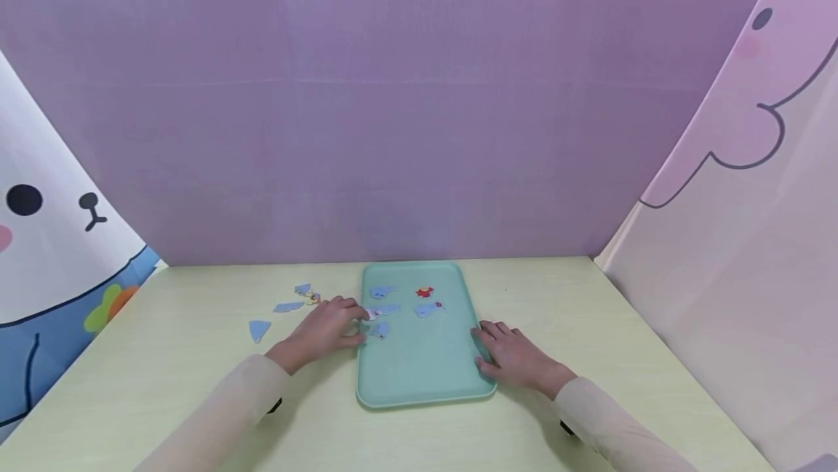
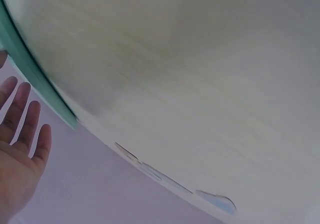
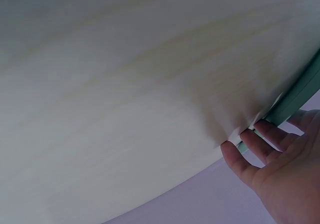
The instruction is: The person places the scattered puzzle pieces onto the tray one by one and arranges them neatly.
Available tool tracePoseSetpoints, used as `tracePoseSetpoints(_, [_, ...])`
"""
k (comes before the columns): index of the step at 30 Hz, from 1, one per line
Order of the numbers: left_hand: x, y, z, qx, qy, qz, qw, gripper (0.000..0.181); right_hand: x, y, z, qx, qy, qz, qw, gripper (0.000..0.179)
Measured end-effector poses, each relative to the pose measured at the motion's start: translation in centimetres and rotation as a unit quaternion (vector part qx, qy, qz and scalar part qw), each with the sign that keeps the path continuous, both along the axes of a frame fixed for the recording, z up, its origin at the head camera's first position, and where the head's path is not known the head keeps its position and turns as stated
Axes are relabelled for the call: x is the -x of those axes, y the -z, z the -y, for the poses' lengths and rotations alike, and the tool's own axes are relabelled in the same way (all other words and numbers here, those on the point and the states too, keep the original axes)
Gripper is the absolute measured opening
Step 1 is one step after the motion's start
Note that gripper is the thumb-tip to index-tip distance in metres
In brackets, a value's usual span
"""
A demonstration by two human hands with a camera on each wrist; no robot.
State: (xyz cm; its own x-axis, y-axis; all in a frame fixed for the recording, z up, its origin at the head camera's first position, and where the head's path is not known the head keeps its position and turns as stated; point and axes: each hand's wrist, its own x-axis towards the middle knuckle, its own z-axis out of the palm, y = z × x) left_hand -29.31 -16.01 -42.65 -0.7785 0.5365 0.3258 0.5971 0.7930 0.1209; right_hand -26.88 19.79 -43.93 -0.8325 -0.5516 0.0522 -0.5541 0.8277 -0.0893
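Observation:
A mint-green tray [image 1: 425, 374] lies flat on the table, several thin, irregular printed pieces in its far half. Most are pale blue, like the piece [image 1: 428, 309] at the right; a small red piece [image 1: 424, 292] lies behind it. My left hand [image 1: 329, 330] reaches over the tray's left rim, fingertips beside a blue-and-white piece [image 1: 386, 310], thumb near a lower blue piece [image 1: 380, 329]. In the left wrist view its fingers [image 2: 20, 104] look loosely extended. My right hand [image 1: 513, 356] rests at the right rim, fingers [image 3: 257, 146] relaxed against the tray's edge.
Left of the tray, several loose pieces lie on the pale wooden table [image 1: 196, 363], among them a blue wedge-shaped piece [image 1: 259, 330] and a yellowish piece [image 1: 313, 298]. A purple backdrop [image 1: 393, 130] stands behind, with cartoon-printed panels [image 1: 59, 254] at both sides.

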Motion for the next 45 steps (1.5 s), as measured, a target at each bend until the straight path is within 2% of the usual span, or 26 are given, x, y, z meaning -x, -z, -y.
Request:
tracePoseSetpoints(8, [-0.6,-0.6,2.4,-0.014,-0.005,-0.016,0.9998,0.027,0.0,0.0,0.1,0.003,-0.003,-0.001,1.0,0.055])
tracePoseSetpoints(11, [-0.7,-0.7,3.5,-0.006,-0.018,-0.017,0.9997,0.027,0.1,0.1,0.0,0.002,-0.001,-0.002,1.0,0.055])
tracePoseSetpoints(18, [-1.1,-0.6,6.1,0.006,-0.054,0.006,0.9985,0.028,0.0,0.1,-0.1,0.002,-0.005,-0.006,1.0,0.055])
tracePoseSetpoints(28, [-1.6,-0.6,9.6,0.013,-0.076,-0.007,0.997,0.029,0.0,0.2,-0.1,0.004,-0.009,-0.007,0.9999,0.055])
tracePoseSetpoints(35, [-1.8,-0.8,11.4,0.009,-0.09,-0.017,0.9957,0.031,0.1,0.2,-0.2,0.004,-0.009,-0.009,0.9999,0.054])
tracePoseSetpoints(45, [-2.0,-0.7,13.2,0.01,-0.102,-0.009,0.9947,0.031,0.1,0.4,-0.3,0.006,-0.011,-0.009,0.9999,0.055])
